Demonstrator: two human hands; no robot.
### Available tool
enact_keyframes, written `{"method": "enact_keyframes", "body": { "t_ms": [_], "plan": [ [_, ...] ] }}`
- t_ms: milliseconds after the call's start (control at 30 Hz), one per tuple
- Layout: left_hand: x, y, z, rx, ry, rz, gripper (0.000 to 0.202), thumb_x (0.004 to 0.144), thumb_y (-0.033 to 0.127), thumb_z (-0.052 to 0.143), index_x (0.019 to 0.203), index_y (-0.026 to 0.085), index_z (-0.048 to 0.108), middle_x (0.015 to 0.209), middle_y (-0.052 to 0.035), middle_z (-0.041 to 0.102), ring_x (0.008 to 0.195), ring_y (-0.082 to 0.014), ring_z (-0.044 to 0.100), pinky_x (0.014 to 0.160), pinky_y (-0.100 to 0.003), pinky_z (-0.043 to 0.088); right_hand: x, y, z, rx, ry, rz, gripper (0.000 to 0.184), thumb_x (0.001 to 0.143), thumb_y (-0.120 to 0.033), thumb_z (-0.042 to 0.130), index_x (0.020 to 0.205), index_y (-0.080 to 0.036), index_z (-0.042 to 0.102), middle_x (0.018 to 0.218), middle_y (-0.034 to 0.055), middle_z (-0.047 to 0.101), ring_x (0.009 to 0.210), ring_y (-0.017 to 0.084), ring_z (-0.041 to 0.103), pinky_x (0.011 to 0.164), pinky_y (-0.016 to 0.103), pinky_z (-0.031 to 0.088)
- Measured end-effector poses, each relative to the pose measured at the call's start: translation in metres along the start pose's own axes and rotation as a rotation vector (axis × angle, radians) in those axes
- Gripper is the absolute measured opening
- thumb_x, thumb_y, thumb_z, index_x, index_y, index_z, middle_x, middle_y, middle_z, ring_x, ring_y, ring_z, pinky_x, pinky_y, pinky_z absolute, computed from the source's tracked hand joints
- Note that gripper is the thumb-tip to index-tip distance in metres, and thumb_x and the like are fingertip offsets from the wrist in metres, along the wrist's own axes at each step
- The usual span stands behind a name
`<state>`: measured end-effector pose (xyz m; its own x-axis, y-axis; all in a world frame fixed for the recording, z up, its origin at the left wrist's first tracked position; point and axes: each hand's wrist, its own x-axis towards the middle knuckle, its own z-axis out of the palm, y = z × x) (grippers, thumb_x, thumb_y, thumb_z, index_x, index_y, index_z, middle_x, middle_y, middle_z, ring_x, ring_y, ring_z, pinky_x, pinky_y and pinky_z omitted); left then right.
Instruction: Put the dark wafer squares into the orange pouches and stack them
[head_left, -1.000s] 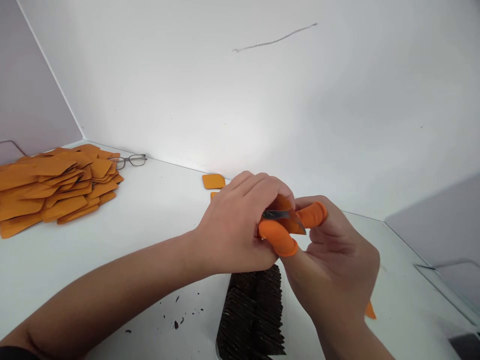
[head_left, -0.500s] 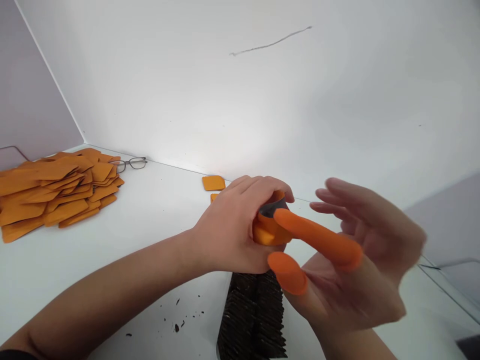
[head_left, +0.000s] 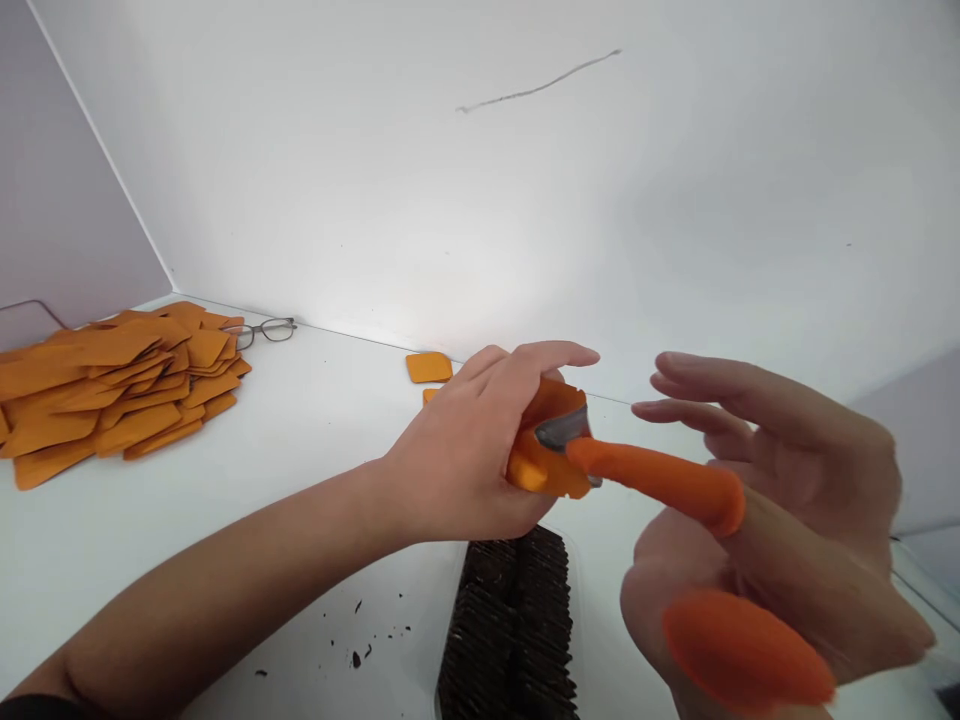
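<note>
My left hand [head_left: 465, 460] is closed around a small orange pouch [head_left: 553, 400] with a grey inner face. The pouch's mouth gapes toward the right. What looks like a yellow-orange finger cover [head_left: 527, 470] shows at my left thumb. My right hand [head_left: 765, 510] is open, fingers spread, with orange finger covers on its thumb and index finger. The right index fingertip reaches the pouch's mouth; whether it presses on the grey face I cannot tell. Below my left hand stands a clear tray [head_left: 442, 655] of thin dark brown pieces [head_left: 510, 620] packed in two rows.
A heap of flat orange pouches [head_left: 127, 370] lies on the left of the white table, beside eyeglasses [head_left: 266, 330]. Another orange pouch [head_left: 429, 367] lies near the white wall, with a second partly hidden. Dark crumbs [head_left: 357, 658] are scattered left of the tray.
My right hand has moved right, its thumb swinging away from the pouch and down. The pouch has turned in my left hand, its mouth now facing right, and my left index finger has straightened.
</note>
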<state>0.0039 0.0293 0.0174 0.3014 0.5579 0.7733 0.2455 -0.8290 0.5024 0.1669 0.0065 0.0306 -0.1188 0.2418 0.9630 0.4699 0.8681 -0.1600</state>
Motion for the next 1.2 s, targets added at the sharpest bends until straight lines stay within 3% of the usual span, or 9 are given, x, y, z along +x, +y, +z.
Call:
{"method": "enact_keyframes", "body": {
  "t_ms": [67, 200, 300, 467, 700, 767, 867, 1000, 1200],
  "plan": [
    [0.001, 0.0, 0.0, 0.044, 0.003, 0.015, 0.061, 0.078, 0.017, 0.06, 0.135, 0.024, 0.041, 0.099, -0.0031, 0.065, 0.09, -0.0188, 0.06, 0.08, -0.036, 0.054, 0.001, -0.003, 0.0, 0.051, -0.019, -0.021, 0.038, 0.1, -0.054, 0.046, 0.097, -0.031, 0.076, 0.128, 0.0016, 0.063, 0.11, 0.031, 0.059, 0.076, 0.051, 0.048],
    [0.001, 0.0, 0.001, 0.032, 0.038, 0.034, 0.057, 0.081, 0.016, 0.061, 0.133, 0.024, 0.04, 0.103, -0.004, 0.066, 0.096, -0.0197, 0.062, 0.087, -0.039, 0.055, 0.004, -0.006, -0.005, -0.024, -0.224, 0.075, 0.036, 0.104, -0.044, 0.039, 0.106, -0.03, 0.071, 0.139, 0.0039, 0.057, 0.125, 0.033, 0.054, 0.087, 0.054, 0.048],
    [0.001, 0.0, 0.001, -0.015, 0.037, 0.028, 0.052, 0.084, 0.016, 0.058, 0.132, 0.026, 0.04, 0.11, -0.0048, 0.066, 0.101, -0.0208, 0.064, 0.092, -0.043, 0.055, 0.006, -0.003, -0.008, -0.078, -0.333, 0.084, 0.033, 0.105, -0.038, 0.036, 0.103, -0.029, 0.067, 0.138, 0.0034, 0.057, 0.122, 0.029, 0.054, 0.091, 0.052, 0.048],
    [0.001, 0.0, -0.002, 0.048, 0.046, 0.054, 0.062, 0.072, 0.012, 0.056, 0.132, 0.024, 0.043, 0.108, -0.0071, 0.064, 0.096, -0.0224, 0.061, 0.082, -0.042, 0.057, 0.006, 0.002, -0.007, -0.019, -0.451, 0.052, 0.044, 0.108, -0.049, 0.028, 0.108, -0.032, 0.069, 0.143, 0.0004, 0.053, 0.124, 0.025, 0.051, 0.095, 0.047, 0.049],
    [0.006, 0.0, -0.012, 0.073, 0.027, 0.113, 0.061, 0.064, 0.011, 0.056, 0.123, 0.024, 0.049, 0.103, -0.0046, 0.067, 0.112, -0.0265, 0.056, 0.098, -0.048, 0.051, 0.005, 0.0, -0.004, 0.213, -0.557, 0.207, 0.051, 0.107, -0.06, 0.024, 0.124, -0.04, 0.068, 0.155, -0.0018, 0.043, 0.148, 0.029, 0.036, 0.119, 0.054, 0.037],
    [0.007, 0.0, -0.014, 0.088, 0.017, 0.119, 0.058, 0.065, 0.01, 0.056, 0.122, 0.025, 0.051, 0.1, -0.0025, 0.068, 0.121, -0.0265, 0.052, 0.107, -0.049, 0.046, 0.006, -0.001, -0.003, 0.225, -0.558, 0.211, 0.051, 0.107, -0.059, 0.024, 0.126, -0.039, 0.067, 0.154, -0.0009, 0.044, 0.149, 0.028, 0.034, 0.121, 0.055, 0.035],
    [0.007, -0.001, -0.014, 0.072, 0.008, 0.157, 0.058, 0.066, 0.01, 0.056, 0.122, 0.024, 0.051, 0.111, -0.0015, 0.07, 0.124, -0.0246, 0.053, 0.115, -0.05, 0.039, 0.004, 0.0, -0.004, 0.206, -0.517, 0.211, 0.046, 0.108, -0.053, 0.027, 0.124, -0.037, 0.068, 0.15, 0.0011, 0.047, 0.146, 0.028, 0.039, 0.118, 0.054, 0.038],
    [0.007, -0.007, -0.01, -0.034, -0.012, 0.148, 0.056, 0.069, 0.012, 0.054, 0.124, 0.024, 0.049, 0.117, -0.0036, 0.069, 0.106, -0.0202, 0.065, 0.098, -0.043, 0.05, 0.002, 0.003, -0.007, 0.15, -0.475, 0.189, 0.042, 0.107, -0.047, 0.03, 0.119, -0.036, 0.069, 0.153, -0.0002, 0.046, 0.139, 0.029, 0.046, 0.107, 0.053, 0.045],
    [0.005, -0.01, -0.005, -0.012, -0.015, 0.152, 0.052, 0.063, 0.01, 0.048, 0.112, 0.025, 0.05, 0.092, 0.0012, 0.071, 0.094, -0.02, 0.067, 0.092, -0.042, 0.051, 0.005, -0.005, -0.005, 0.007, -0.287, 0.086, 0.043, 0.106, -0.033, 0.028, 0.094, -0.033, 0.07, 0.146, -0.006, 0.054, 0.138, 0.029, 0.043, 0.109, 0.06, 0.038]
  ]
}}
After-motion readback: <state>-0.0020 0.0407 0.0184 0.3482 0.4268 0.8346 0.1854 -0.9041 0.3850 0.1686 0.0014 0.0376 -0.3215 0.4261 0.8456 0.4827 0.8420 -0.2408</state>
